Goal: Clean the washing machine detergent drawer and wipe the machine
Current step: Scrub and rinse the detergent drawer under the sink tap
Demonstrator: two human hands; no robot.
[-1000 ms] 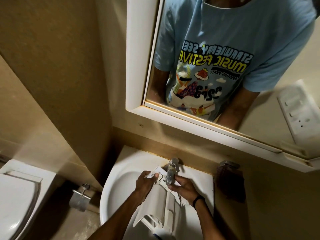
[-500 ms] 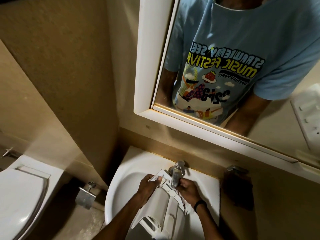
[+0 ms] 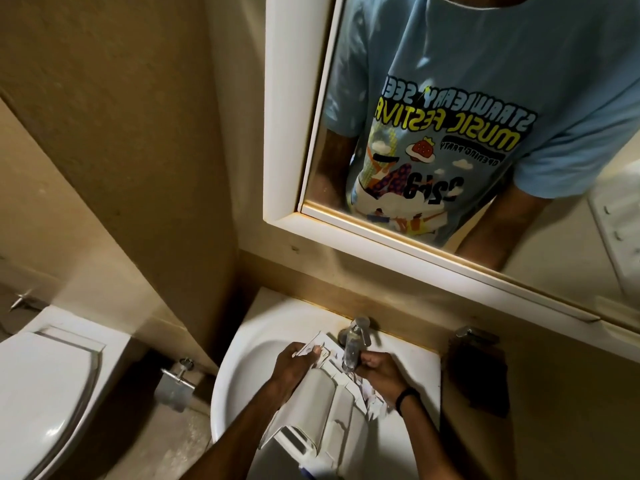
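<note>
The white plastic detergent drawer lies lengthwise over the white washbasin, its far end under the chrome tap. My left hand grips the drawer's far left corner, fingers curled over its edge. On the right side of the drawer, just beside the tap's spout, my right hand is curled against it; a black band sits on that wrist. Whether that hand holds the drawer itself or something small is hidden. Running water cannot be made out.
A white-framed mirror hangs above the basin and reflects a person in a light blue T-shirt. A white toilet stands at the left, a metal paper holder between it and the basin. A dark object hangs on the wall to the right.
The view has shifted slightly left and down. Both hands stay at the drawer's far end under the tap; the right hand has closed in a little nearer the spout.
</note>
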